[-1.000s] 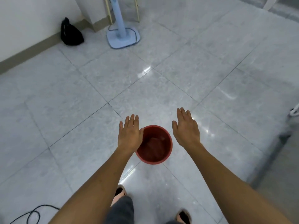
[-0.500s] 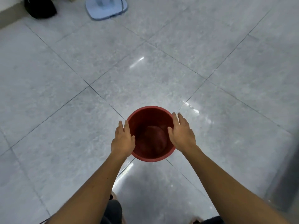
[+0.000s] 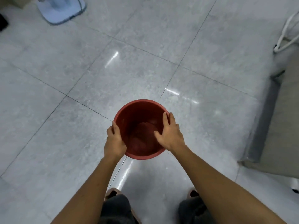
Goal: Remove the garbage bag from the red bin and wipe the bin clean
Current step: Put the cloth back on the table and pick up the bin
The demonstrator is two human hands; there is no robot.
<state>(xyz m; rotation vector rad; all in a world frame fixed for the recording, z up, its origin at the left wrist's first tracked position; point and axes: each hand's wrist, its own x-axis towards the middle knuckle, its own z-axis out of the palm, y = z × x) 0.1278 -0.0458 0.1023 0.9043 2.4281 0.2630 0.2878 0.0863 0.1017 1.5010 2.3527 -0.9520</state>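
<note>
Nearest you: both knees in dark grey trousers point(image 3: 116, 209), with a sandalled foot point(image 3: 111, 192) showing beyond the left one. Your bare forearms reach forward from there. Your left hand point(image 3: 114, 141) grips the left rim of the round red plastic bin point(image 3: 139, 112); its fingers are pressed together and curled down the outer wall, thumb lying along the rim. Your right hand point(image 3: 169, 135) holds the right rim; the thumb is spread away from the fingers and sits inside against the inner wall, while the fingers lie close together over the edge. The bin stands upright between your hands, mouth up, just ahead of your feet over the glossy grey tiled floor point(image 3: 97, 75). You cannot tell whether its base touches the tiles. The interior reads dark red, with a darker round patch at the bottom. A grey upholstered seat edge point(image 3: 275, 126) runs along the right side, with a white cord point(image 3: 284, 29) beyond it. At far left sits a pale blue fan base point(image 3: 59, 12).
</note>
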